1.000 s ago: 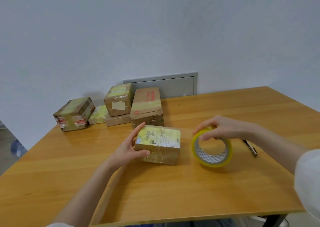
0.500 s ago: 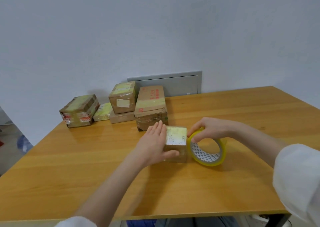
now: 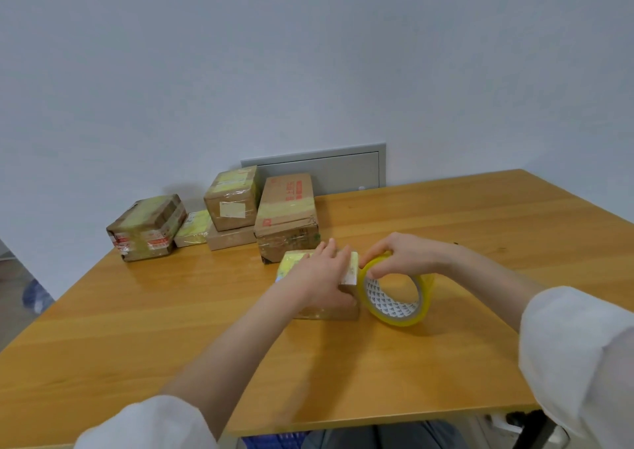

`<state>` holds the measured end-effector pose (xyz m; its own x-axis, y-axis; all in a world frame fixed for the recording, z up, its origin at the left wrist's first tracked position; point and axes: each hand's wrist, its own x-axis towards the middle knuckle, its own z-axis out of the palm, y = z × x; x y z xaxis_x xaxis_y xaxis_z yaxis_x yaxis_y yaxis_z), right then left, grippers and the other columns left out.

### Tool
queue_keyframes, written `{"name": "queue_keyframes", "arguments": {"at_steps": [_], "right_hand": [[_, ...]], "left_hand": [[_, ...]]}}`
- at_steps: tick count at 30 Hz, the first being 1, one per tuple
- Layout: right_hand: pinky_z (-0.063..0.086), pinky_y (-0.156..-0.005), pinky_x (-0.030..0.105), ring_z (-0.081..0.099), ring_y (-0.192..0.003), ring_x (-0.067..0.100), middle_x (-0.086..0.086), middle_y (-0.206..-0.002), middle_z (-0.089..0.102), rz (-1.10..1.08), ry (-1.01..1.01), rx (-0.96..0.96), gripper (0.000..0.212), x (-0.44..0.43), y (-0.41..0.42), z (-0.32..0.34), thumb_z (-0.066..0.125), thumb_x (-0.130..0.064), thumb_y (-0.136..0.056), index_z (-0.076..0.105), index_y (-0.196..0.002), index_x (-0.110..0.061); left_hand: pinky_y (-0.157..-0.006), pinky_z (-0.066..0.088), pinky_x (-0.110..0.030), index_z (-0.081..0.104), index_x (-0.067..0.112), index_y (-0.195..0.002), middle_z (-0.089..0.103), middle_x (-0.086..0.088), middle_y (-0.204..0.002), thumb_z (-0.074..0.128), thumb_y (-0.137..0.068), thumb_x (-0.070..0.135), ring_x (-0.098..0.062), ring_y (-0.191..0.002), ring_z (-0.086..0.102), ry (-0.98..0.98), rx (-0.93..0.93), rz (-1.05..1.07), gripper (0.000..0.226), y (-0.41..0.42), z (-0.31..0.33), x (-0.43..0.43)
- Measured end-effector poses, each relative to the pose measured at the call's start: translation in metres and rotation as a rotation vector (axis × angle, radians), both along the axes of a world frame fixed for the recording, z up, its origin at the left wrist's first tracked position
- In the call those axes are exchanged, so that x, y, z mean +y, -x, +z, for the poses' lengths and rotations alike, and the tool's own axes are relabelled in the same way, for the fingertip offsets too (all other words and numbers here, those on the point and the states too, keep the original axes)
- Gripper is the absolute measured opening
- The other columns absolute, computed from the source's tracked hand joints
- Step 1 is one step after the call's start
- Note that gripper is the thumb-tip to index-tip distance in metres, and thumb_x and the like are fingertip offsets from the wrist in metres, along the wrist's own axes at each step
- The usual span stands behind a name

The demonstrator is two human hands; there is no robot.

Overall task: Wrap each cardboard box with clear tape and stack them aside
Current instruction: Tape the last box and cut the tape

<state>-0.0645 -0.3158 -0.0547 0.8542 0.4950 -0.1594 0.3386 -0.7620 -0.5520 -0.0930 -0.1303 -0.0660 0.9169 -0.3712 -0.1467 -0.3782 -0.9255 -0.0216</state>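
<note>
At frame centre your left hand (image 3: 322,277) presses flat, fingers straight, on the box (image 3: 290,265), long axis left-right; your right hand (image 3: 404,254) pinches the upright tape roll (image 3: 398,320) touching its right end; taped boxes (image 3: 286,215) sit beyond, upper left.

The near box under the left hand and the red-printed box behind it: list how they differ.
The near box looks lower and smaller; the red-printed box stands taller. The left hand rests on the near box and the tape roll, held by the right hand, meets its right end; no hand touches the red-printed box. The near box shows a white label, the red-printed box red print. Both are brown cardboard with yellowish tape.
</note>
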Motion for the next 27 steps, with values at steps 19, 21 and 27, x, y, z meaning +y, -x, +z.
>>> {"name": "queue_keyframes", "arguments": {"at_steps": [19,21,27], "right_hand": [[0.044,-0.067,0.008,0.056,-0.075,-0.004,-0.006,-0.092,0.066,-0.049,-0.486,-0.161,0.04,-0.029,0.006,0.064,0.078,-0.019,-0.078,0.068,-0.114,-0.034],[0.042,-0.068,0.01,0.054,-0.072,-0.005,-0.017,-0.082,0.063,-0.029,-0.405,-0.111,0.038,-0.032,0.004,0.063,0.077,-0.024,-0.08,0.068,-0.114,-0.037],[0.039,-0.066,0.011,0.054,-0.067,-0.013,-0.028,-0.08,0.064,-0.033,-0.286,-0.076,0.024,-0.046,0.0,0.056,0.073,-0.033,-0.082,0.072,-0.105,-0.04]], "left_hand": [[-0.103,0.046,-0.039,0.038,0.042,-0.14,0.048,0.016,-0.132,0.09,-0.053,0.044,-0.014,-0.13,0.042,1.244,0.108,0.171,0.101,-0.01,0.004,0.046],[-0.104,0.044,-0.042,0.04,0.044,-0.137,0.048,0.018,-0.132,0.087,-0.052,0.047,-0.014,-0.131,0.041,1.249,0.113,0.16,0.097,-0.009,0.003,0.049],[-0.097,0.05,-0.033,0.046,0.034,-0.136,0.055,0.018,-0.126,0.082,-0.068,0.02,-0.01,-0.121,0.054,1.384,0.125,0.163,0.079,-0.004,-0.002,0.069]]}}
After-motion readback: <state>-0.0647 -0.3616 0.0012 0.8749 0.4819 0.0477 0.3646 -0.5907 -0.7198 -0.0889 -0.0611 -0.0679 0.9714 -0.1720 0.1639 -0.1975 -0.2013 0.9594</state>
